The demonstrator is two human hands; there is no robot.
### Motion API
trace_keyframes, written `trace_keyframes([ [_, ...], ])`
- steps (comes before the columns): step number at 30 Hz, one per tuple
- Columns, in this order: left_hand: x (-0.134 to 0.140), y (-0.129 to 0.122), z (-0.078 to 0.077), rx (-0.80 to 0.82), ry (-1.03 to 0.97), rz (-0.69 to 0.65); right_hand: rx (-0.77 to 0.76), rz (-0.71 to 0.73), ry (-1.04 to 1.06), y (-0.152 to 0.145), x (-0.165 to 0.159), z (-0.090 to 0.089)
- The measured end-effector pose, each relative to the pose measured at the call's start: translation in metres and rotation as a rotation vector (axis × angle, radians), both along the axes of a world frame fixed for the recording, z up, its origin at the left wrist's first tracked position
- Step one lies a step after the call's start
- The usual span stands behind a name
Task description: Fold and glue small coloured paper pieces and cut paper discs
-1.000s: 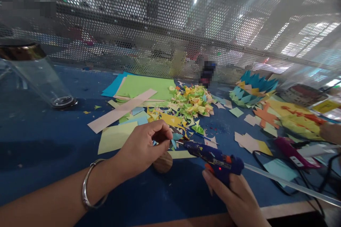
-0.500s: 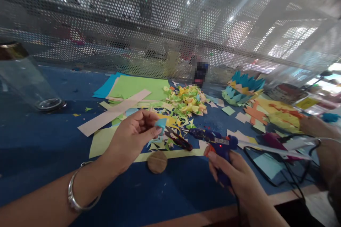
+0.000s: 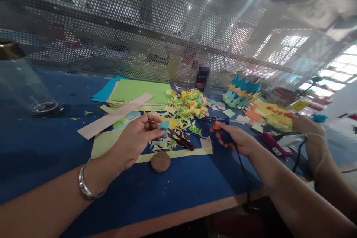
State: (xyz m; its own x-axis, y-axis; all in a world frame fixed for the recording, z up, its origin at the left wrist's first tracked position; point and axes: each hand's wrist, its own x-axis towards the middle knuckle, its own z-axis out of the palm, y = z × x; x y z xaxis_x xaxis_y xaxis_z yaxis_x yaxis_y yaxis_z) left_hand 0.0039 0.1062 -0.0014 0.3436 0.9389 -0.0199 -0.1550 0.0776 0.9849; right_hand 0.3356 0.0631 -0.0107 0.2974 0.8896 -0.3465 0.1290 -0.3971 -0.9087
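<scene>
In the head view, pinched a small folded light-blue paper piece (image 3: 164,128) between thumb and fingers of the left hand (image 3: 141,130), above the middle of the blue desk (image 3: 173,189). Wore a silver bangle (image 3: 83,183) on the same wrist. Grasped a blue glue gun (image 3: 222,121) by its handle in the right hand (image 3: 235,137), with the nozzle directed to the left, apart from the paper piece. Could not tell the orange trigger (image 3: 215,126) as pressed or free. Had a black cord (image 3: 243,169) running from the handle toward the near edge of the desk.

Had a round wooden disc (image 3: 160,161) lying flat toward this near edge, overlapping in view a pale yellow strip (image 3: 200,151). Saw between the two hands a dark-red-handled tool (image 3: 184,142), somewhat blurred, among paper scraps (image 3: 173,122).

Found toward the far edge a heap of yellow and green paper pieces (image 3: 189,101), and left of it a stack of green sheets (image 3: 142,90). Saw toward the right side a crown-like paper ring (image 3: 245,91), a magenta glue gun (image 3: 272,144) and a co-worker's hand (image 3: 308,126).
</scene>
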Motion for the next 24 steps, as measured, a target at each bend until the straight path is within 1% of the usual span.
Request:
trace_keyframes([
  [3,0.001,-0.002,0.002,0.002,0.01,-0.04,0.008,0.011,-0.191,-0.004,0.007,0.001],
  [6,0.001,-0.005,0.003,0.01,0.013,-0.051,0.072,0.006,-0.41,-0.013,0.009,0.01],
  [9,0.001,-0.007,0.002,0.029,0.032,-0.07,0.204,0.021,-0.595,-0.023,-0.009,0.024],
  [10,0.001,-0.007,0.001,0.035,0.036,-0.081,0.301,0.09,-0.741,-0.025,-0.021,0.03],
  [11,0.001,-0.008,0.0,0.039,0.04,-0.094,0.385,0.164,-0.829,-0.027,-0.035,0.034],
  [13,0.002,-0.008,-0.002,0.047,0.056,-0.122,0.471,0.341,-0.808,-0.027,-0.066,0.042],
  [14,0.002,-0.009,-0.002,0.052,0.066,-0.132,0.49,0.414,-0.793,-0.024,-0.08,0.045],
  [15,0.002,-0.009,-0.002,0.055,0.075,-0.138,0.51,0.476,-0.821,-0.021,-0.093,0.047],
  [17,0.002,-0.01,-0.001,0.055,0.082,-0.134,0.52,0.594,-0.85,-0.012,-0.112,0.049],
  [20,0.001,-0.009,0.001,0.051,0.06,-0.107,0.544,0.665,-0.811,0.0,-0.125,0.045],
  [24,0.0,-0.005,0.0,0.054,0.059,-0.09,0.591,0.692,-0.749,0.008,-0.129,0.035],
])
